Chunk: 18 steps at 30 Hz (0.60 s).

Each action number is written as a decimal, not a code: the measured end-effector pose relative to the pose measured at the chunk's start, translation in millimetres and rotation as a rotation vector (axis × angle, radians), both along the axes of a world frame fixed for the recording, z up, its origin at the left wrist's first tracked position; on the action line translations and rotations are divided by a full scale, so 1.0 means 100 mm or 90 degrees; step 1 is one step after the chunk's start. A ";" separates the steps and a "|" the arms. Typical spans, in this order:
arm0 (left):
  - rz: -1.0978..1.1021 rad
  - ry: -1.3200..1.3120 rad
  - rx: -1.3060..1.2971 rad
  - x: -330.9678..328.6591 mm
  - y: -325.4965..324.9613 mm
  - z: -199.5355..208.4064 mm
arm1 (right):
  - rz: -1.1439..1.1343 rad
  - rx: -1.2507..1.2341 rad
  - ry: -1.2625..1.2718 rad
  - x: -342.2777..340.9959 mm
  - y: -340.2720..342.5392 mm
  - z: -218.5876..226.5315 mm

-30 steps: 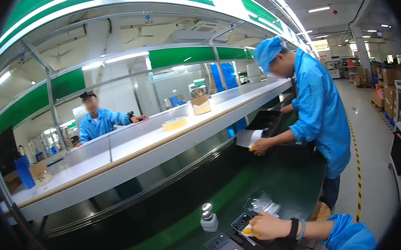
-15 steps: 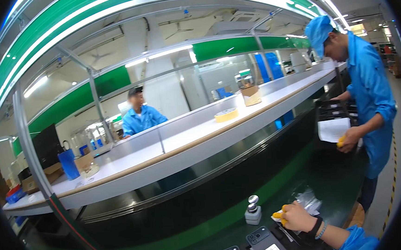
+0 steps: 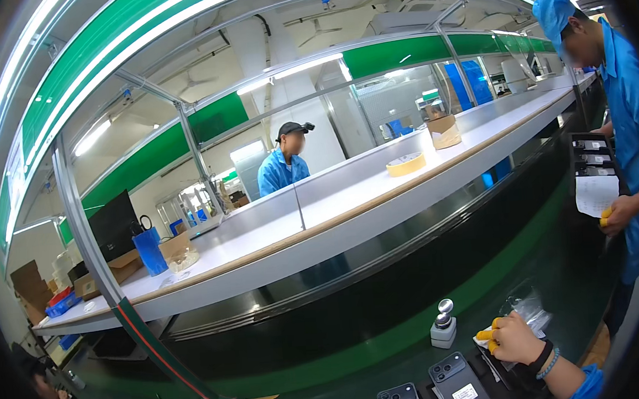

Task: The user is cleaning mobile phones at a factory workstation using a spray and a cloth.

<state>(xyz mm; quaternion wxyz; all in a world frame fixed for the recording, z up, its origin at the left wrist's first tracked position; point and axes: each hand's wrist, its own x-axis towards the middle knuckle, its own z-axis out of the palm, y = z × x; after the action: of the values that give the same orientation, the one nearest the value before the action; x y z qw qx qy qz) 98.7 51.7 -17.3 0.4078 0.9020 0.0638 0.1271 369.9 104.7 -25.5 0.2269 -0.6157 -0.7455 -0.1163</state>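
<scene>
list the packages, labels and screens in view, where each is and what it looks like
Clear plastic bag: on the green belt, under the right hand; crinkled, see-through.
White label: on a dark phone-like device at the bottom edge; small rectangle.
Brown cardboard box: on the white shelf, right of centre; open top.
Dark monitor: far left behind the shelf; black, switched off.
White paper sheet: held by the co-worker at right; printed, unreadable.

The single head view looks from above the conveyor belt (image 3: 446, 317), facing across it toward the white shelf (image 3: 350, 212). The right hand (image 3: 518, 340) sits close at the lower edge.
</scene>
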 end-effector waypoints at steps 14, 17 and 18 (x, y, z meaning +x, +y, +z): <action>-0.001 0.019 -0.004 0.02 -0.02 -0.02 | 0.008 0.071 -0.039 0.04 -0.01 -0.07; 0.002 0.038 -0.016 0.04 -0.02 0.02 | -0.073 0.051 -0.009 0.08 -0.03 -0.03; -0.004 0.029 -0.019 0.02 0.00 -0.01 | -0.106 0.043 -0.011 0.07 -0.03 -0.02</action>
<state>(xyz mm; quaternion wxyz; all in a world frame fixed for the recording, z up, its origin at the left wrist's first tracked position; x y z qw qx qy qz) 100.7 51.6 -18.3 0.4200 0.8986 0.0722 0.1044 376.6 101.9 -28.0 0.2302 -0.6664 -0.6897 -0.1650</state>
